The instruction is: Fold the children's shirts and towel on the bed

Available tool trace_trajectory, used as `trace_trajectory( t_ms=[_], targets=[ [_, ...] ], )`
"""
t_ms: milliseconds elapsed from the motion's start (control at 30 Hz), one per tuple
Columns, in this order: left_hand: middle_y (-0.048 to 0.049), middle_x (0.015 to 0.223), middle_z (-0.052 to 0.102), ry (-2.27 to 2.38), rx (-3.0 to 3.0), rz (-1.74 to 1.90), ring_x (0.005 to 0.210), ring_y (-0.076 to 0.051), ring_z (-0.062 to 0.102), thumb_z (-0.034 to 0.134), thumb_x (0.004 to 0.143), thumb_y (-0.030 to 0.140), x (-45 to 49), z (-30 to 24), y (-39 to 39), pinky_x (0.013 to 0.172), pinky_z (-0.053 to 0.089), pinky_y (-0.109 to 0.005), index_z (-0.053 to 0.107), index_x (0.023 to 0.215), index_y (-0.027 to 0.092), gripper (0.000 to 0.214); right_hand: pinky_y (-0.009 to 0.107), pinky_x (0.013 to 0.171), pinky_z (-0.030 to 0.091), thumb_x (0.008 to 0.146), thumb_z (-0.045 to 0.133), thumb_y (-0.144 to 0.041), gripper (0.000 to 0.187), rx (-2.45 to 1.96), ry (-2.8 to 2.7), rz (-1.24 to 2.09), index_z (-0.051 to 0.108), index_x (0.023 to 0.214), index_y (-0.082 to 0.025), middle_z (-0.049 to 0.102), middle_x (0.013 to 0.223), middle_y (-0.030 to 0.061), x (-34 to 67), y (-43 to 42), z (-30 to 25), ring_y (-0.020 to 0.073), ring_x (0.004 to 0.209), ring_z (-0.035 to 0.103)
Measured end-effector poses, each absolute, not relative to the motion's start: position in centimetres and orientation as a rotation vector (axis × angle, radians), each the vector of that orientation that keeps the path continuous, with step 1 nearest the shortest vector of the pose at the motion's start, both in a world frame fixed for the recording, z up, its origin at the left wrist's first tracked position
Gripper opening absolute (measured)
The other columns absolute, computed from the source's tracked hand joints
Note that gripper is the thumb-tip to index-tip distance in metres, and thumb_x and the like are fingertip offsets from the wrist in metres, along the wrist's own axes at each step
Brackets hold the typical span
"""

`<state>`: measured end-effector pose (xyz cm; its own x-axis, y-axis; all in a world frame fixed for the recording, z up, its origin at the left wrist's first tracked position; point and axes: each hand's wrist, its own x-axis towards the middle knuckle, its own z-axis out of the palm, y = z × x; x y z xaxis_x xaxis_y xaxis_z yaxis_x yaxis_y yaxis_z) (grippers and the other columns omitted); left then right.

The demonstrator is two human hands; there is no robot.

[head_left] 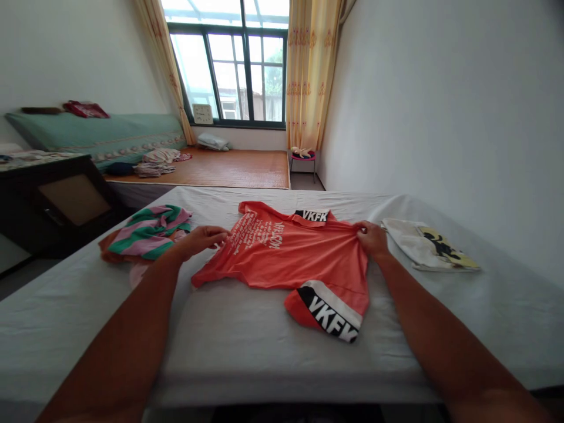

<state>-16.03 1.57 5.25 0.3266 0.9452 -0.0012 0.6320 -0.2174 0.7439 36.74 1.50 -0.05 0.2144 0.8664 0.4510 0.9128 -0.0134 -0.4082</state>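
An orange-red T-shirt [304, 258] lies sideways across the grey-white sheet, its hem end to the left and its collar end to the right. White lettering runs over its left part, and black-and-white bands marked VKFK cross both sleeves. My left hand [205, 239] pinches the shirt's left part near the printed text. At the right end, my right hand [372, 237] grips the fabric near the collar. Between the hands the cloth is pulled taut, with a few creases. The near sleeve [328, 311] is spread toward me.
On the covered table [229, 341], a pile of striped green-and-pink clothes [154, 232] is at left; a folded white garment [432, 245] with a dark print sits at right. Behind are a bed [238, 167], a dark cabinet [57, 194] and a small stool [303, 156]. A wall [440, 117] bounds the right.
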Motion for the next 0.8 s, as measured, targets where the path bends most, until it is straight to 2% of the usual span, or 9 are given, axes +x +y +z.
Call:
trace_trajectory(
  t_ms=[67,133,233,367,433,600,700,800],
  targets=[
    [-0.0091,0.105,0.071,1.562,1.96,0.797,0.097,-0.026,0.064,0.057,0.071,0.062,-16.1,3.8,2.7,0.083,0.051,-0.032,0.07,0.107,0.016,0.06,0.029,0.071,0.046,0.074,0.05,-0.021,0.029,-1.978,-1.523,-0.175,0.072,0.092,-0.024,0.071,0.083,0.0038,38.2,1.4,-0.2,0.0204,0.076,0.063],
    [-0.0105,0.112,0.07,1.675,2.042,0.81,0.105,-0.027,0.062,0.053,0.073,0.06,-15.7,2.6,3.4,0.092,0.047,-0.033,0.069,0.111,0.016,0.06,0.029,0.07,0.046,0.075,0.049,-0.022,0.03,-2.024,-1.519,-0.176,0.071,0.095,-0.024,0.07,0.084,0.0046,39.2,1.4,-0.7,0.02,0.075,0.063],
    [-0.0079,0.119,0.067,1.68,2.192,0.705,0.109,-0.025,0.061,0.046,0.082,0.05,-14.1,1.4,3.8,0.098,0.043,-0.033,0.062,0.124,0.019,0.055,0.029,0.073,0.046,0.078,0.048,-0.023,0.032,-1.982,-1.669,-0.116,0.07,0.101,-0.022,0.07,0.091,0.0058,39.6,1.5,-1.7,0.0193,0.078,0.063],
    [-0.0055,0.128,0.062,1.654,2.41,0.697,0.115,-0.024,0.057,0.047,0.084,0.04,-11.4,0.8,3.6,0.103,0.038,-0.035,0.05,0.137,0.023,0.055,0.031,0.08,0.046,0.079,0.047,-0.022,0.033,-1.926,-1.816,-0.136,0.068,0.104,-0.019,0.069,0.099,0.0082,39.4,1.8,-2.5,0.0204,0.087,0.062],
    [-0.0052,0.126,0.062,1.615,2.457,0.702,0.112,-0.023,0.058,0.048,0.084,0.036,-10.8,0.9,3.7,0.1,0.041,-0.033,0.052,0.135,0.024,0.053,0.032,0.081,0.046,0.079,0.047,-0.022,0.033,-1.929,-1.818,-0.13,0.068,0.104,-0.019,0.069,0.098,0.0082,39.4,1.9,-2.6,0.0206,0.086,0.062],
    [-0.0063,0.111,0.067,1.7,2.447,0.788,0.102,-0.023,0.061,0.049,0.08,0.036,-13.6,1.9,4.4,0.095,0.045,-0.032,0.068,0.116,0.023,0.042,0.033,0.082,0.047,0.076,0.05,-0.019,0.034,-1.773,-1.771,-0.095,0.067,0.104,-0.018,0.066,0.099,0.008,39.2,1.4,-2.0,0.0174,0.077,0.061],
    [-0.0089,0.118,0.064,1.706,2.422,0.784,0.111,-0.026,0.057,0.056,0.074,0.044,-16.3,2.1,4.4,0.101,0.04,-0.037,0.068,0.115,0.021,0.048,0.032,0.077,0.049,0.075,0.053,-0.022,0.032,-1.597,-1.781,-0.029,0.068,0.103,-0.018,0.065,0.1,0.0077,38.1,0.6,-1.1,0.016,0.073,0.06],
    [-0.009,0.121,0.064,1.59,2.402,0.746,0.114,-0.029,0.054,0.062,0.07,0.053,-17.2,2.6,3.9,0.103,0.038,-0.039,0.072,0.107,0.021,0.05,0.03,0.073,0.049,0.077,0.056,-0.03,0.028,-1.477,-1.81,0.181,0.068,0.1,-0.019,0.067,0.095,0.0061,36.0,-0.2,0.5,0.016,0.074,0.06]
  ],
)
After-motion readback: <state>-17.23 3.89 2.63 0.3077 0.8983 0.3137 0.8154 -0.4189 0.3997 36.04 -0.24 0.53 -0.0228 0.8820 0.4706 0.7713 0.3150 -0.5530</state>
